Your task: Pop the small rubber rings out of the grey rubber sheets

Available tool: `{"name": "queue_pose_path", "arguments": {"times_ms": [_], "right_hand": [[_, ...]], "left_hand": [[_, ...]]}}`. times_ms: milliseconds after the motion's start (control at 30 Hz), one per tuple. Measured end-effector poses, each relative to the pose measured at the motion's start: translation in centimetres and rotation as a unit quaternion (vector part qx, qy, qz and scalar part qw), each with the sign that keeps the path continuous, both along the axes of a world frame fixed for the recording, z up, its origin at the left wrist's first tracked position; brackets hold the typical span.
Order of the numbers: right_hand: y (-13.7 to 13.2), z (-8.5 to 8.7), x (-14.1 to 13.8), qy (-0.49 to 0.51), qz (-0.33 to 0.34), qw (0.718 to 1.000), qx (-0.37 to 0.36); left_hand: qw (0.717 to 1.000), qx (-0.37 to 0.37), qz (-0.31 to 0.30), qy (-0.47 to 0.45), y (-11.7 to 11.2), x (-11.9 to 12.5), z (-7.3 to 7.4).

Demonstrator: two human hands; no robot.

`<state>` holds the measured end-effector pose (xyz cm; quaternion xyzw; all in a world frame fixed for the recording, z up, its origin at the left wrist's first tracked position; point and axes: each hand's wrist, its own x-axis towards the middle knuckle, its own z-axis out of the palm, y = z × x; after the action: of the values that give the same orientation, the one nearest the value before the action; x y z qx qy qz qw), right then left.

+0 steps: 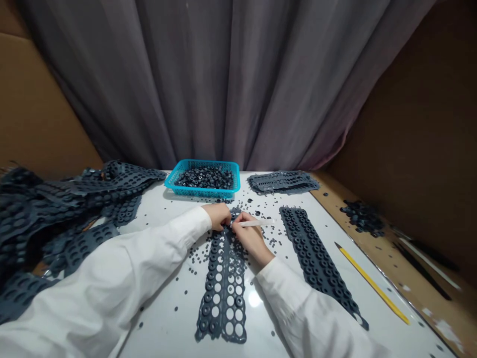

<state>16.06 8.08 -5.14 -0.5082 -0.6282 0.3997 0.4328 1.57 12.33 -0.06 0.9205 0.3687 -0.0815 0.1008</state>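
A dark rubber sheet [224,298] of moulded rings lies lengthwise in front of me, with many round holes showing the white table through. At its far part my left hand [219,216] is closed, fingertips pinched down on the sheet; the exact spot under them is hidden. Close beside it, my right hand [253,239] grips a thin white stick-like tool [257,223], its tip down by the left fingertips. Small dark round bits [199,255] are scattered around the sheet.
A blue basket [203,192] full of small black rings stands at the back. Right of me lie another ringed sheet [320,253] and a yellow knife-like tool [372,283]. Stacked sheets [281,182] sit behind; more sheets [85,199] heap up at left. Black pieces [361,218] lie on cardboard.
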Motion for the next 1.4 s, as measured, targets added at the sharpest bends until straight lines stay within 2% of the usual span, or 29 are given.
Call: {"name": "queue_pose_path", "arguments": {"times_ms": [133, 300, 433, 600, 733, 800, 867, 933, 1100, 1167, 1233, 1400], "right_hand": [[-0.1, 0.3, -0.1, -0.001, 0.007, 1.0, 0.001], [0.0, 0.6, -0.2, -0.007, 0.015, 1.0, 0.021], [0.1, 0.6, -0.4, -0.015, 0.015, 1.0, 0.02], [0.2, 0.6, -0.4, -0.02, 0.023, 0.999, 0.026], [0.1, 0.5, -0.3, -0.033, 0.032, 0.998, 0.04], [0.1, 0.5, -0.3, -0.038, 0.029, 0.998, 0.034], [0.1, 0.4, -0.2, -0.038, 0.024, 0.999, 0.023], [0.2, 0.3, -0.2, -0.028, 0.023, 0.999, 0.008], [0.8, 0.3, 0.0, 0.042, -0.006, 0.999, -0.024], [1.1, 0.3, 0.0, 0.045, -0.02, 0.999, -0.017], [1.4, 0.2, 0.0, 0.03, -0.023, 0.999, -0.006], [1.8, -0.1, -0.2, 0.008, -0.012, 1.0, 0.017]], "left_hand": [[0.999, 0.015, 0.003, 0.046, -0.2, 0.3, 0.5], [0.999, 0.025, 0.02, 0.033, -0.7, 0.2, 0.5], [0.998, 0.007, 0.057, -0.013, -0.9, 0.3, 0.1], [0.99, -0.009, 0.095, -0.107, -0.7, 0.3, -1.1], [0.976, -0.056, 0.098, -0.188, -0.1, -1.0, -1.3], [0.94, -0.085, 0.144, -0.298, 0.3, -2.3, -1.1], [0.87, -0.107, 0.227, -0.424, 0.5, -3.9, -0.8], [0.799, -0.147, 0.299, -0.501, 0.3, -5.2, -0.7], [0.663, -0.318, 0.385, -0.558, -1.1, -5.8, -1.4], [0.632, -0.349, 0.395, -0.569, -1.3, -5.3, -1.8], [0.642, -0.337, 0.389, -0.568, -1.3, -4.7, -2.0], [0.719, -0.274, 0.365, -0.523, -0.2, -3.2, -2.8]]}}
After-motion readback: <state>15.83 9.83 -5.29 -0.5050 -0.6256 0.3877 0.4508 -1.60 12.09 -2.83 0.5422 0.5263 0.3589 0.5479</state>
